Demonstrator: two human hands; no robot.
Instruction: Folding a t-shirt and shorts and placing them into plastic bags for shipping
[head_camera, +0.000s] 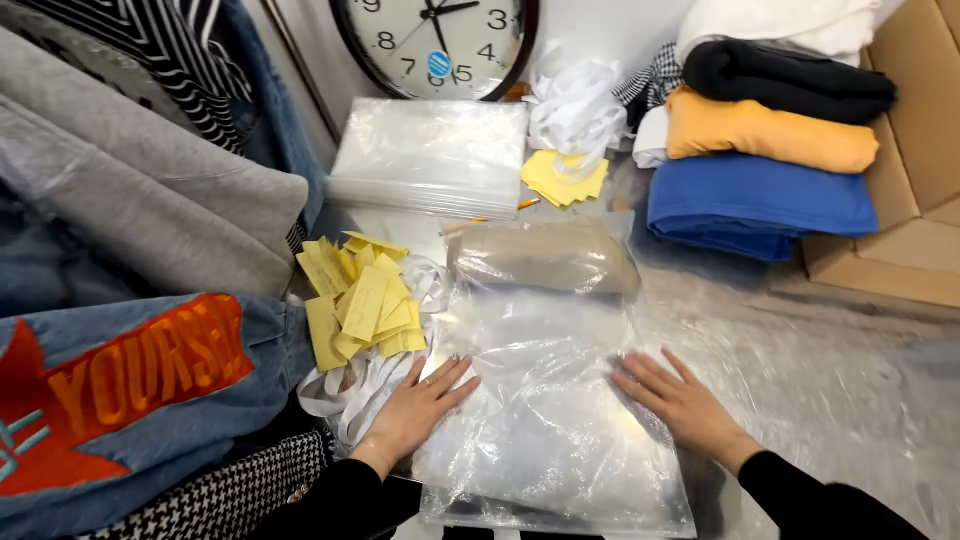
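A large clear plastic bag (548, 400) lies flat on the table in front of me, with a folded beige garment (545, 256) inside its far end. My left hand (420, 405) rests palm down on the bag's left edge, fingers spread. Over on the bag's right side my right hand (680, 400) presses down flat, fingers apart too. Neither hand grips anything. Black sleeves cover both my forearms.
Yellow paper tags (360, 300) lie on white ribbons (355, 385) at the left. A stack of clear bags (430, 155), more tags (562, 178), a wall clock (435, 40), folded clothes (765, 190), a cardboard box (915, 150) and hanging jackets (130, 390) surround the table.
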